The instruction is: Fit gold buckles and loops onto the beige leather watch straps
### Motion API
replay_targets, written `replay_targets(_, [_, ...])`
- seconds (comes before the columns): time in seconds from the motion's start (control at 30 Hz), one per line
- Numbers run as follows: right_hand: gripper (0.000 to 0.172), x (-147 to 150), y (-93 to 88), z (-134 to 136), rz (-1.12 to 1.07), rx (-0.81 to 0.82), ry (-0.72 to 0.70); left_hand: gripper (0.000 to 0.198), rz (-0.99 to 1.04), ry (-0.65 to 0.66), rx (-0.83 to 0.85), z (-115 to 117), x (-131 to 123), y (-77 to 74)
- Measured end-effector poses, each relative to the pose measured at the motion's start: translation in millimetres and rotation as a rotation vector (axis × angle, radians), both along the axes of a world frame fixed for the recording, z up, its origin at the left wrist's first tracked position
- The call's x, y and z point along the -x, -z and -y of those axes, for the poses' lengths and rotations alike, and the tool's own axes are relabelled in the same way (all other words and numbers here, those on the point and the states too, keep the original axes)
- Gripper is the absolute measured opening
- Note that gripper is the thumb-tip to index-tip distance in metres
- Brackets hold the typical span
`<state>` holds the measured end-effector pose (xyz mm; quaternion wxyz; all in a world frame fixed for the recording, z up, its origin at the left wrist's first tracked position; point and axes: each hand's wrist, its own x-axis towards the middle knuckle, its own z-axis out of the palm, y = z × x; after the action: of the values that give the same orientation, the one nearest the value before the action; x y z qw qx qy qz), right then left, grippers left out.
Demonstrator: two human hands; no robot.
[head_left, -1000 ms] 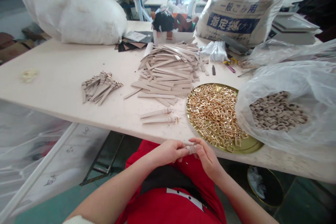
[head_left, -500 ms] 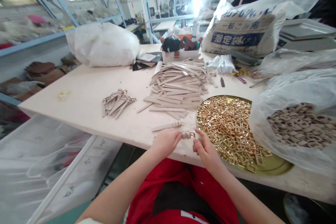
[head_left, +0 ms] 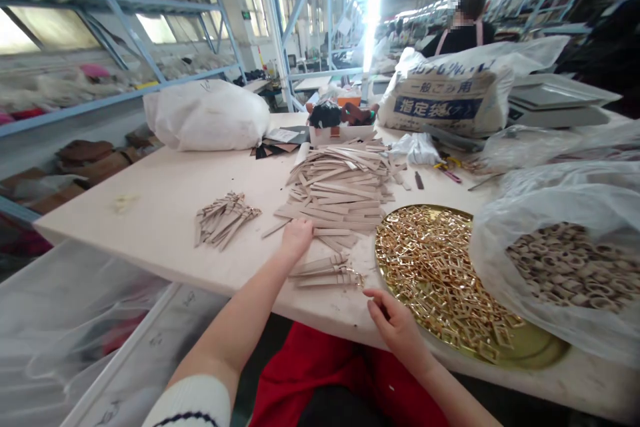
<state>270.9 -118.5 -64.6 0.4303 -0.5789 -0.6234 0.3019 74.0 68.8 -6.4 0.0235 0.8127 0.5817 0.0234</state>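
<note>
My left hand [head_left: 297,239] reaches to the near edge of a pile of flat beige straps [head_left: 345,195], its fingers closed at the end of one strap. My right hand [head_left: 393,321] is over the front of the table, just left of a gold tray [head_left: 547,352]; its index finger is stretched out, the others loosely curled, and nothing shows in it. Between the hands lie several straps fitted with gold buckles [head_left: 327,275]. A bigger bunch of buckled straps [head_left: 225,219] rests to the left. The tray is heaped with loose gold buckles [head_left: 443,270].
An open plastic bag of beige loops [head_left: 575,267] overlaps the tray's right side. A white sack [head_left: 207,115], a box of dark pieces [head_left: 343,135], a printed bag [head_left: 445,97] and yellow-handled scissors [head_left: 449,170] are farther back. A person [head_left: 470,27] is beyond.
The buckled strap that was between my hands now lies with the others on the table. My left hand has moved forward to the strap pile. My right hand stays near the tray.
</note>
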Motion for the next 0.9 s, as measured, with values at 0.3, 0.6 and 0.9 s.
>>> replay_targets(0.3, [0.021, 3, -6.8, 1, -0.111, 0.034, -0.006, 0.011, 0.021, 0.075, 0.030, 10, -1, -24.4])
replay_targets(0.6, [0.028, -38, -52.8, 25, -0.557, 0.119, 0.174, 0.016, 0.580, 0.358, 0.847, 135, -45, -49.6])
replay_targets(0.9, [0.030, -109, -69.2, 26, 0.168, 0.059, 0.291, 0.017, 1.057, 0.008, 1.314, 177, -91, -32.8])
